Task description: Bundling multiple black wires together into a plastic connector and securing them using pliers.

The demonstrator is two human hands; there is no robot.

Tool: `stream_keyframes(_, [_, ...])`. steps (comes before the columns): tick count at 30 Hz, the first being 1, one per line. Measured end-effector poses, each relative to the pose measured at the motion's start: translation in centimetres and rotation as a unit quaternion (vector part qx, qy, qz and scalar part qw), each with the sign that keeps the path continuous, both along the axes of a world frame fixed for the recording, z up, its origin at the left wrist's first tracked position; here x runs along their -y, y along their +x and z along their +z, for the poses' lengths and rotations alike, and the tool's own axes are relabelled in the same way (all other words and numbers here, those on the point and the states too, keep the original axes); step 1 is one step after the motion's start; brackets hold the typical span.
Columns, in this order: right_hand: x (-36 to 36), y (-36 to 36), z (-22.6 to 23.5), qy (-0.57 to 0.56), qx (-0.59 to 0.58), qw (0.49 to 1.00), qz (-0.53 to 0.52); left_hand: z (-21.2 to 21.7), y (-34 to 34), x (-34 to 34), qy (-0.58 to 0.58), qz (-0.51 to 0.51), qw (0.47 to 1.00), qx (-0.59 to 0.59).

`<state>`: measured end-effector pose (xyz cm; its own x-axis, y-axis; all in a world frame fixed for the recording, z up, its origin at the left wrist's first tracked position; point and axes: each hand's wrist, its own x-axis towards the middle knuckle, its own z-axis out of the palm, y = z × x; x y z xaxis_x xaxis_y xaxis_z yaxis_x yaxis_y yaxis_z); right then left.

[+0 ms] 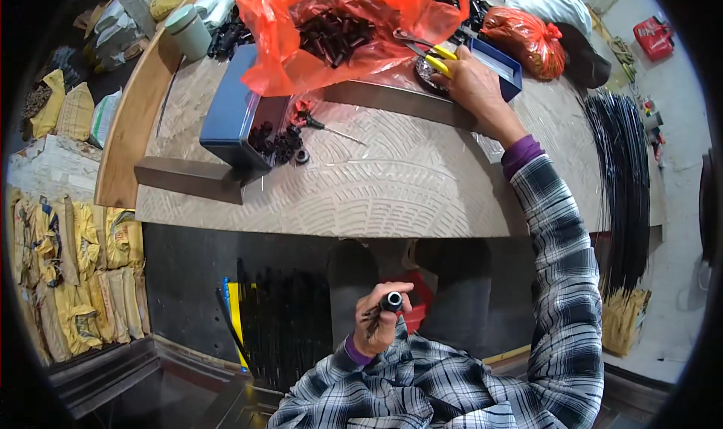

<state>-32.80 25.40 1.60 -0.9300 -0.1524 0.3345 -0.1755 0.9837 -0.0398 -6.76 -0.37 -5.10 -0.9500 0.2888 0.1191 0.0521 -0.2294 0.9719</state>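
My left hand is in front of my body, below the table edge. Its fingers wrap round a black tube whose round end has a pale ring. The rest of that tube is hidden in the hand. Across the table, my right hand has its fingers on yellow-handled pliers, jaws pointing left. Beside them are a dark round dish and a small blue tray. An open red plastic bag holds many black tube-shaped parts.
A blue box lies tipped, with small black parts at its mouth. Near it is a red-handled screwdriver. Metal bars lie on the table. A bundle of black rods hangs over the right edge. A tied red bag sits behind.
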Motion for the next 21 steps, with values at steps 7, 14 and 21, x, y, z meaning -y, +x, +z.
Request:
stream_keyframes(7, [0.0, -1.4, -0.5, 0.009, -0.028, 0.999, -0.016, -0.8, -1.7, 0.2, 0.024, -0.011, 0.999, 0.029])
stream_keyframes(14, [-0.5, -0.1, 0.3, 0.025, -0.104, 0.994, 0.016, -0.7, -1.6, 0.7, 0.033, 0.0, 0.996, 0.082])
stream_keyframes(21, [2.4, 10.2, 3.4, -0.386, -0.004, 0.917, 0.099, 0.5, -0.9, 1.0, 0.056, 0.003, 0.997, 0.053])
